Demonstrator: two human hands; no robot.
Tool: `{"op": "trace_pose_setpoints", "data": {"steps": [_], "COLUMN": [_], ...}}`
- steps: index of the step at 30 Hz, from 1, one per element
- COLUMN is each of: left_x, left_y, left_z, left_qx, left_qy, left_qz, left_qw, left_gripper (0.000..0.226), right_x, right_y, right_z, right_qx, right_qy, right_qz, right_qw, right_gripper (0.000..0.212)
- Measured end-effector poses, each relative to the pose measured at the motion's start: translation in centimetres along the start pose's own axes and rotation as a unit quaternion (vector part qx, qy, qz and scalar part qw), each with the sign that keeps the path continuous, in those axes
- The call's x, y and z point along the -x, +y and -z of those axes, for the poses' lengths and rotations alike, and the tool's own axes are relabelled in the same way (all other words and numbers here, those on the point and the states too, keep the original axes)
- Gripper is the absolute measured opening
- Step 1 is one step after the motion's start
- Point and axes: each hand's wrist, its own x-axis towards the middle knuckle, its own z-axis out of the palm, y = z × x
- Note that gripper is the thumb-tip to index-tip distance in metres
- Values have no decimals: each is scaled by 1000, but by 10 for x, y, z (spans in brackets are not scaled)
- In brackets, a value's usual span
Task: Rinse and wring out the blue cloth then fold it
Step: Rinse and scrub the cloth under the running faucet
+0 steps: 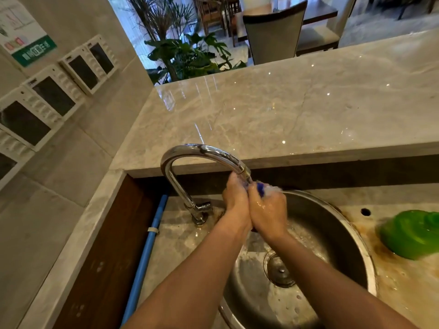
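Note:
Both my hands are pressed together just under the spout of the chrome tap, above the round steel sink. The blue cloth is bunched between them; only a small blue piece shows at my fingertips, the rest is hidden. Water splashes over it from the spout. My left hand and my right hand are both closed around the cloth, wet, with palms facing each other.
A raised marble ledge runs behind the sink. A green plastic object lies on the stained counter to the right. A blue pipe runs down the left of the tap base. White wall-mounted devices line the left wall.

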Motion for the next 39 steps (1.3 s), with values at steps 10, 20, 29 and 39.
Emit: {"op": "trace_pose_setpoints", "data": {"steps": [10,20,29,39], "left_x": [-2,5,3,4], "left_y": [24,-8,13,3], "left_z": [8,19,25,37], "left_qx": [73,40,50,-35], "left_qy": [-15,-47,-64,-114], "left_qz": [102,96,159,267], "left_qw": [992,993,984,956], "left_gripper": [40,24,37,66], "right_x": [-26,-2,-12,-17], "right_y": [-15,-19,-12,-25], "right_z": [22,-1,9,15], "right_qx": [-279,24,-315,-329], "right_qy": [-149,-50,-181,-117], "right_qz": [-272,55,-312,-221], "right_qw": [909,997,878,910], "right_gripper": [33,42,30,6]}}
